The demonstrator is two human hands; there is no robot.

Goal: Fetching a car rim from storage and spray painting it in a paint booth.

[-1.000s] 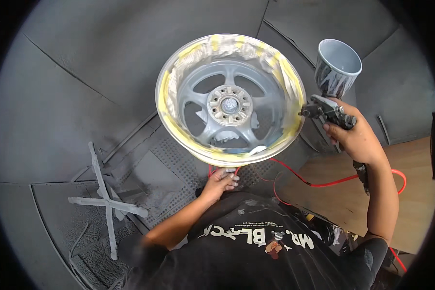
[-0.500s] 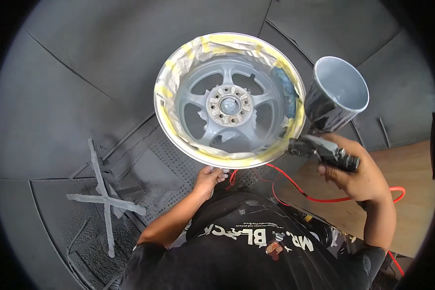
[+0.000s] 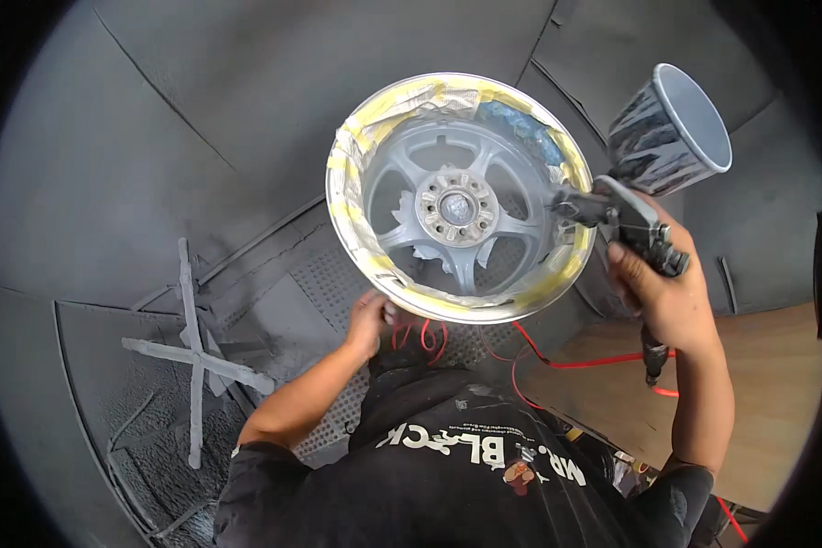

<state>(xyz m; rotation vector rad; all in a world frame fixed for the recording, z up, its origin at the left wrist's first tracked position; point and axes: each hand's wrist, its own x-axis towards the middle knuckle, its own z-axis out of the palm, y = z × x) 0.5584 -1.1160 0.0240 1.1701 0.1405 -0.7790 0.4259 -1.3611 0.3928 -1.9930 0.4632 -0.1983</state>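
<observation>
A car wheel [image 3: 461, 265] with grey spokes stands tilted in front of me. Crumpled paper and yellow tape line the inside of its barrel, with a blue piece [image 3: 525, 132] at the upper right. My left hand [image 3: 368, 327] is curled at the lower left edge of the wheel, its fingertips partly hidden by the rim. My right hand [image 3: 671, 297] grips a spray gun [image 3: 644, 228], whose nozzle points left into the barrel over the right side. On top of the gun sits a grey, paint-streaked cup [image 3: 653, 137], tilted, its mouth facing up and right.
A red air hose [image 3: 594, 363] runs below the wheel and past my right forearm. At the lower left stands a grey cross-shaped stand [image 3: 197, 356]. A wooden board [image 3: 758, 384] lies at the right. Dark sheeting [image 3: 201, 110] covers the surroundings; a perforated floor mat [image 3: 324, 283] shows beneath.
The wheel has turned counter-clockwise, its blue piece moving from the right to the upper right. My left hand has shifted left along the rim. The spray gun has moved up.
</observation>
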